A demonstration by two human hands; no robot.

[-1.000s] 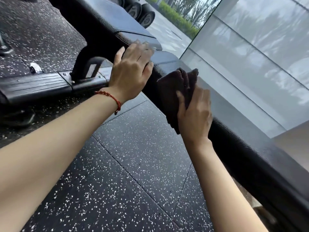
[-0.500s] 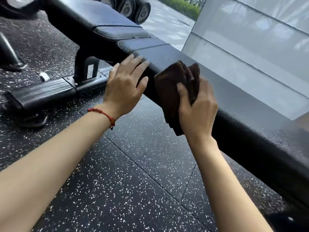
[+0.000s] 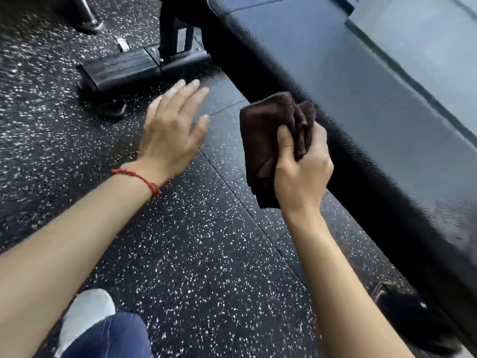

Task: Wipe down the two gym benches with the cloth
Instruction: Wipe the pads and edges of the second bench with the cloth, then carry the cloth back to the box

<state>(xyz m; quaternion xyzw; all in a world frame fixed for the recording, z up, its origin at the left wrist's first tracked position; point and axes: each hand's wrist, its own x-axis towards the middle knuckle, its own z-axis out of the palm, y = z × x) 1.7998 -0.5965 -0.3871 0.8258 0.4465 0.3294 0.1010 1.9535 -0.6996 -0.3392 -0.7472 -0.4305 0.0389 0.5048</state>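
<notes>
A person's bare left forearm enters from eight o'clock, a thin red braided string bracelet [image 3: 139, 177] around the wrist. The left hand [image 3: 173, 133] hovers flat over the black rubber gym floor flecked with white [image 3: 185, 254], fingers spread and extended toward one o'clock, holding nothing and touching nothing. At eleven o'clock from that hand, the black ribbed metal foot of the bench frame [image 3: 121, 71] rests on the floor, with a black upright post [image 3: 175, 34] rising from it. At seven o'clock in the picture, a knee in blue denim [image 3: 111, 337] and a white shoe [image 3: 85, 311] show below the left forearm.

At the middle, the right hand [image 3: 302, 174] clenches a crumpled dark brown microfibre cloth [image 3: 271, 140], thumb pressed across its front face, the remaining fingers wrapped behind. The cloth's upper folds press against the near side edge of the long black padded vinyl gym bench [image 3: 361, 104], which runs diagonally from twelve o'clock to four o'clock; the lower part of the cloth hangs beside the wrist. The bench's flat top reflects pale light. At two o'clock beyond it stands a pale grey panel [image 3: 426, 47]. Motion blur softens the bench edge.
</notes>
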